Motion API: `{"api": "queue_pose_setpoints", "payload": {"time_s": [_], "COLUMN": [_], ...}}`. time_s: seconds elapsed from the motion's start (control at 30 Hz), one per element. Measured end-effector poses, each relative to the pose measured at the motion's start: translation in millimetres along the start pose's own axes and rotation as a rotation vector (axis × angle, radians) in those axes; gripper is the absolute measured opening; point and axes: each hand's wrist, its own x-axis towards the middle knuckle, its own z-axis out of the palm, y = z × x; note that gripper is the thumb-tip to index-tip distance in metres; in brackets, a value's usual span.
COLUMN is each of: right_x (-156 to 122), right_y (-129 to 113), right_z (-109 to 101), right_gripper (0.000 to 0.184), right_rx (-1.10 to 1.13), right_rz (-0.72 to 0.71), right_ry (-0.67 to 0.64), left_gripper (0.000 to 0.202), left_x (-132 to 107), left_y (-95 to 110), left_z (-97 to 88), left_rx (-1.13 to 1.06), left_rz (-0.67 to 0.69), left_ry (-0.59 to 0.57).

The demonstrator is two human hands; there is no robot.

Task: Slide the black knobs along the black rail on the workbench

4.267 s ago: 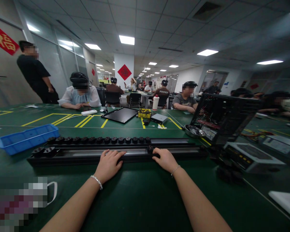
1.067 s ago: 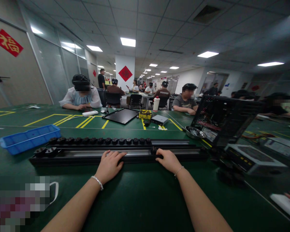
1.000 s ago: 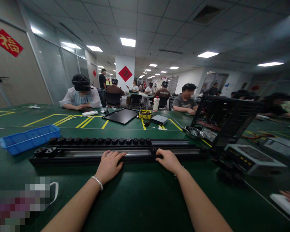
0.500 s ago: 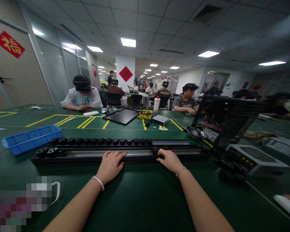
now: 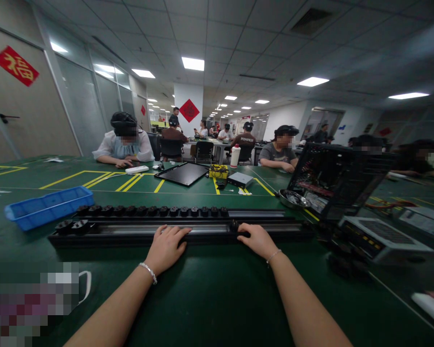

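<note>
A long black power track (image 5: 130, 241) with a silver channel lies across the bench in front of me. My left hand (image 5: 166, 248) rests flat on it near the middle, fingers stretched out over the channel. Farther right, my right hand (image 5: 256, 239) has its thumb and fingers closed on a small black track socket (image 5: 233, 225), which sits in the channel and is partly hidden by the fingers. Two more black sockets (image 5: 80, 226) are seated at the left end. Behind this track runs a second track (image 5: 256, 212), lined with several round black sockets (image 5: 152, 211).
A blue plastic bin (image 5: 50, 207) stands at the left. Toward the right are an opened computer case (image 5: 343, 180), a metal bowl (image 5: 292, 198), a power supply unit (image 5: 383, 238) and loose black sockets (image 5: 347, 265). Beyond lies a black panel (image 5: 183, 173). Several people sit at benches.
Both hands keep their places on the track, and the socket shows no clear movement. The view has shifted very slightly. In the background, a standing person has moved to the right.
</note>
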Motion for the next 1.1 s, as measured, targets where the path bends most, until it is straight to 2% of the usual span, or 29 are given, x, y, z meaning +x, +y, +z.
{"api": "queue_pose_setpoints", "payload": {"time_s": [0.5, 1.1], "right_x": [1.6, -1.3], "right_y": [1.7, 1.7], "right_z": [2.0, -0.9], "right_gripper": [0.009, 0.013], "right_rx": [-0.024, -0.034], "right_rz": [0.047, 0.023], "right_ry": [0.003, -0.002], "left_gripper": [0.037, 0.037], "left_x": [0.8, 0.9], "left_y": [0.8, 0.7], "left_z": [-1.9, -1.6], "left_rx": [-0.017, -0.023], "left_rz": [-0.009, -0.017], "left_ry": [-0.003, -0.003]}}
